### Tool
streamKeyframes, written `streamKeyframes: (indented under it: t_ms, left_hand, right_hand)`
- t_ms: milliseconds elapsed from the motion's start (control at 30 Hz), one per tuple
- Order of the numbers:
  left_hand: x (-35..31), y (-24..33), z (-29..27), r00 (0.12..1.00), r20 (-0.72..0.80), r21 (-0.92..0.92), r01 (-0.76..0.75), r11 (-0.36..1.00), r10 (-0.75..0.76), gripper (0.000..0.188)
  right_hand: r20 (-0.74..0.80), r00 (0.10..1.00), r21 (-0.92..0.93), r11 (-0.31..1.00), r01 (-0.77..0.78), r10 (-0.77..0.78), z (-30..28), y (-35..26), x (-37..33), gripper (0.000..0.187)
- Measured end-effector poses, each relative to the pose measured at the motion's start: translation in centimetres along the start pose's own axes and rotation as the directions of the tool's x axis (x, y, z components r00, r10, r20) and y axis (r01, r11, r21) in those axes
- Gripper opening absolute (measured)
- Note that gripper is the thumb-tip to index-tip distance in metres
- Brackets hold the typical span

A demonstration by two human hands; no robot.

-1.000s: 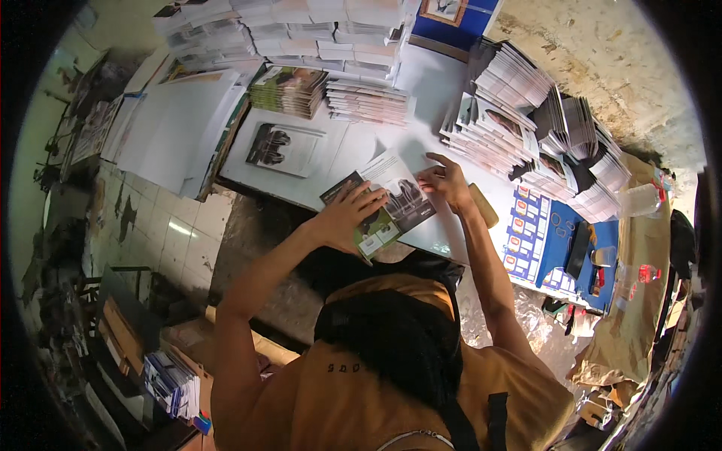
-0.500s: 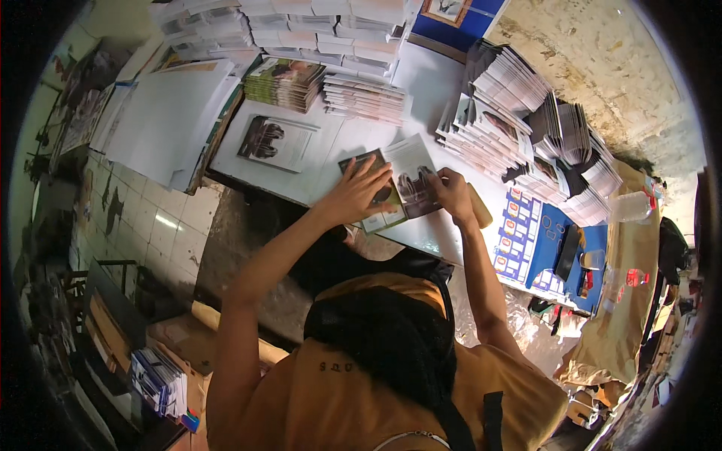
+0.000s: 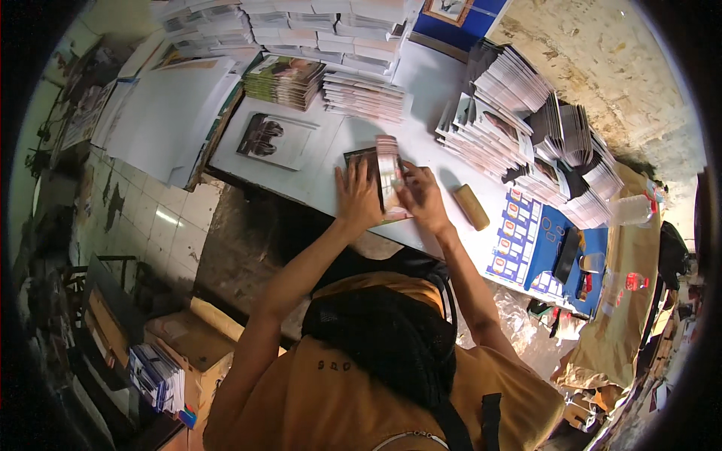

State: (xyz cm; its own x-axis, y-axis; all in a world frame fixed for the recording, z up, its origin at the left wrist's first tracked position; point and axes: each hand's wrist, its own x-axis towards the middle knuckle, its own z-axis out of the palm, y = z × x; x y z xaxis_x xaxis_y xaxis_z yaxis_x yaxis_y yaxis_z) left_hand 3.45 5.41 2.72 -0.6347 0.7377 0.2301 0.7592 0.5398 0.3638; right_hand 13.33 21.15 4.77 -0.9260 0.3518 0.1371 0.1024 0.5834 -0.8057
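A printed booklet (image 3: 389, 167) lies near the front edge of the white table, its right-hand sheet bent up and curling over toward the left. Flat on the booklet's dark left part rests my left hand (image 3: 358, 197), with fingers stretched out. My right hand (image 3: 423, 198) pinches the raised sheet along its right side. Just right of that hand lies a short, tan, rounded block (image 3: 471, 207). A separate booklet (image 3: 278, 141) with a dark picture lies to the left on the table.
Booklet stacks with green edges (image 3: 283, 80) and pale edges (image 3: 364, 96) stand behind my hands. Taller booklet piles (image 3: 489, 124) lean at the right by the wall. Large white sheets (image 3: 169, 113) lie far left. A blue mat (image 3: 549, 252) holds small items at right.
The right-hand sheet, which lay spread open, is lifted and folding leftward. My right hand has moved left with it, away from the tan block. My left hand has drawn back slightly.
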Motion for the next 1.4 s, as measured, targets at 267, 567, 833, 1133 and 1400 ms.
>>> streamKeyframes:
  t_ms: [267,567,833,1133,1400]
  left_hand:
    - [-3.9,-7.2,-1.0,1.0,-0.027,0.092,-0.004,0.996,0.007,0.054]
    - [-4.8,-6.7,-1.2,0.996,-0.039,0.065,-0.074,0.995,0.077,0.058]
    - [-4.9,-6.9,-1.3,0.992,-0.053,0.113,-0.107,0.988,0.113,0.06]
    - [-4.8,-6.8,-1.3,0.995,-0.022,0.153,-0.093,0.984,0.098,0.06]
    - [-4.8,-6.9,-1.2,0.995,-0.003,0.135,-0.1,0.986,0.101,0.059]
  right_hand:
    - [0.068,0.992,-0.42,0.898,0.128,-0.11,3.4,-1.4,-0.2,0.067]
    - [0.086,0.98,-0.52,0.831,0.196,-0.177,6.0,-1.4,-0.5,0.066]
    - [0.076,0.977,-0.556,0.805,0.209,-0.201,6.3,-1.5,-0.5,0.064]
    - [0.087,0.972,-0.558,0.798,0.229,-0.218,6.1,-1.3,-0.5,0.063]
    - [0.08,0.969,-0.58,0.78,0.236,-0.234,6.3,-1.2,-0.6,0.061]
